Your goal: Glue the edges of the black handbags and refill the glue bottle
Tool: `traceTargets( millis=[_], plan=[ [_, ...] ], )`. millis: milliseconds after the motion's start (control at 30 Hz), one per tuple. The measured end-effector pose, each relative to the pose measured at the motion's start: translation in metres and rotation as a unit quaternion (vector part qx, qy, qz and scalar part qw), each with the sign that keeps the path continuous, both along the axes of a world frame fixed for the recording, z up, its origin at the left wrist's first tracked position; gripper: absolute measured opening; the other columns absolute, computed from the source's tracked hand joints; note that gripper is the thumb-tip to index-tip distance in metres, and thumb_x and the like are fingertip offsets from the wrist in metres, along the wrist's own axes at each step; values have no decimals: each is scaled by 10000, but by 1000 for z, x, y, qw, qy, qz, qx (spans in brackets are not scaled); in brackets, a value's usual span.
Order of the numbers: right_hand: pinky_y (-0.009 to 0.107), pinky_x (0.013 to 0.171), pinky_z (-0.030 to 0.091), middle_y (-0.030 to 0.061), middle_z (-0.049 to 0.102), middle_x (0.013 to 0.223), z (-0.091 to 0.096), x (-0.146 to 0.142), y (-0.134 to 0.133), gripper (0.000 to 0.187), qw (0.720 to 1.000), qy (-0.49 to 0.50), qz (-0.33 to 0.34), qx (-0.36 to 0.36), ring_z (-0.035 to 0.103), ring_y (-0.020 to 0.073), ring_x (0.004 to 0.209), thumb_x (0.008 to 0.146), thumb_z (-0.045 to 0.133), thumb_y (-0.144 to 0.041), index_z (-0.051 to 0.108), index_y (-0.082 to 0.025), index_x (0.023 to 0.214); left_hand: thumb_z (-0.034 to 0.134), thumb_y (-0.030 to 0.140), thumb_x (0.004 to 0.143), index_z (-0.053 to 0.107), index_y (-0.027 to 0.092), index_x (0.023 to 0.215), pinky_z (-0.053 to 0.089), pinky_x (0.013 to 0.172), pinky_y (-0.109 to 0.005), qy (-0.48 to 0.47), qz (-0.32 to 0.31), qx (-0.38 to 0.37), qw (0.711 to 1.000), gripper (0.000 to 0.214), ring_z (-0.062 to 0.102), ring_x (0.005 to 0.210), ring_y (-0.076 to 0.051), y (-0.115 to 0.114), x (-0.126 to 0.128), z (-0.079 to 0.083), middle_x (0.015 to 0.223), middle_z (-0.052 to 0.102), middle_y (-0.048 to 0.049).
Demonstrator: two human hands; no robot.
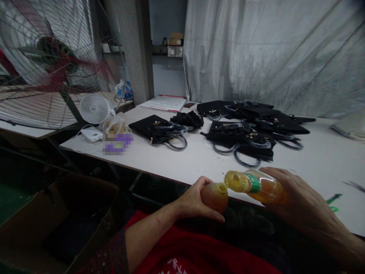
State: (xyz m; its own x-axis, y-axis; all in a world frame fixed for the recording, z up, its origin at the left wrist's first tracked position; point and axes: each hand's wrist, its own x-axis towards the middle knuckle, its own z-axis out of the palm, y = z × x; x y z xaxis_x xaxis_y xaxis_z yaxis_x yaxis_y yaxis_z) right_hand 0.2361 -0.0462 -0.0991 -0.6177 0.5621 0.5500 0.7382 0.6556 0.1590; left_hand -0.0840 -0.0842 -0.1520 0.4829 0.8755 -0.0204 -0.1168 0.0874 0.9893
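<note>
My right hand (296, 205) grips a clear bottle (256, 186) of orange liquid with a green band, tipped on its side so its open neck points left. My left hand (196, 199) is wrapped round a small rounded orange container (215, 196) with a yellowish mouth, held right beside the bottle's neck. Both hands hover at the near edge of the white table (176, 160), above my lap in red cloth.
Several black handbags (245, 129) with looped handles lie across the table's middle and back. A small white fan (94, 108), a white box and a plastic bag of food (115, 127) sit at the left end. A large floor fan (54, 61) stands left. A cardboard box (65, 220) is below.
</note>
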Motion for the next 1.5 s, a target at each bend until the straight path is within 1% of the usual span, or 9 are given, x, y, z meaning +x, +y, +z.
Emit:
traceTargets(
  millis=[100, 233, 433, 700, 833, 1000, 1133, 1300, 1500],
  plan=[
    [503, 772, 610, 159, 647, 1243, 1, -2, -2, 648, 1000, 6, -8, -13, 691, 379, 1024, 845, 592, -384, 405, -231, 1446, 1005, 395, 427, 493, 219, 1109, 485, 821, -359, 2, 2, -2, 1000, 872, 609, 988, -246, 0, 0, 0, 1066, 633, -49],
    [537, 760, 604, 161, 633, 1274, 1, -2, -5, 660, 999, 11, -17, -34, 682, 401, 1053, 867, 557, -375, 354, -268, 1486, 1002, 419, 426, 498, 215, 1106, 492, 834, -384, 11, 4, 2, 1000, 871, 621, 1015, -275, 0, 0, 0, 1084, 632, -61],
    [508, 783, 609, 140, 639, 1268, 0, -1, -6, 637, 999, 35, -10, -36, 691, 376, 1041, 885, 577, -391, 368, -287, 1478, 1003, 408, 431, 502, 219, 1104, 496, 837, -378, 14, 3, 8, 1000, 860, 625, 1014, -265, 1, 0, 0, 1092, 633, -56],
    [447, 816, 607, 154, 648, 1228, -3, 0, -3, 600, 1000, 23, -4, -15, 689, 335, 1024, 875, 628, -411, 448, -203, 1408, 1001, 392, 449, 496, 216, 1110, 499, 833, -373, 4, -4, 8, 1000, 850, 623, 1027, -268, 0, 0, 1, 1101, 634, -61],
    [435, 787, 611, 151, 655, 1202, -2, -1, -4, 577, 1000, 15, -21, -11, 697, 326, 985, 871, 618, -427, 470, -199, 1379, 1002, 400, 435, 492, 217, 1098, 504, 826, -374, 7, -2, 6, 1000, 856, 628, 1011, -266, 0, 0, 2, 1091, 632, -55],
    [439, 783, 607, 163, 644, 1218, -1, 0, -5, 604, 1000, 14, 0, -4, 690, 331, 997, 887, 606, -427, 432, -197, 1417, 1004, 407, 430, 496, 217, 1105, 506, 830, -379, 7, 0, 5, 1000, 866, 625, 1015, -272, 0, 0, 2, 1083, 632, -56],
    [431, 780, 606, 169, 644, 1217, -1, -1, -5, 582, 1000, 14, 4, -2, 690, 325, 990, 909, 593, -419, 433, -185, 1416, 1003, 404, 439, 496, 217, 1112, 503, 833, -377, 7, -4, 9, 1000, 863, 620, 1013, -266, 1, 0, 1, 1096, 629, -60],
    [435, 764, 606, 170, 650, 1205, -2, 0, -5, 575, 1000, 13, 0, 4, 689, 334, 992, 925, 557, -468, 445, -178, 1409, 1005, 408, 432, 505, 218, 1126, 494, 814, -360, 23, 1, 14, 1000, 876, 598, 1001, -253, 0, -1, 1, 1088, 631, -58],
    [437, 790, 602, 179, 643, 1223, -2, 0, -6, 574, 1000, 6, -4, 7, 683, 335, 1008, 934, 545, -475, 454, -163, 1407, 1004, 423, 431, 502, 223, 1134, 496, 823, -378, 24, -1, 13, 1000, 886, 613, 1018, -276, 0, 0, 0, 1105, 630, -66]
  ],
)
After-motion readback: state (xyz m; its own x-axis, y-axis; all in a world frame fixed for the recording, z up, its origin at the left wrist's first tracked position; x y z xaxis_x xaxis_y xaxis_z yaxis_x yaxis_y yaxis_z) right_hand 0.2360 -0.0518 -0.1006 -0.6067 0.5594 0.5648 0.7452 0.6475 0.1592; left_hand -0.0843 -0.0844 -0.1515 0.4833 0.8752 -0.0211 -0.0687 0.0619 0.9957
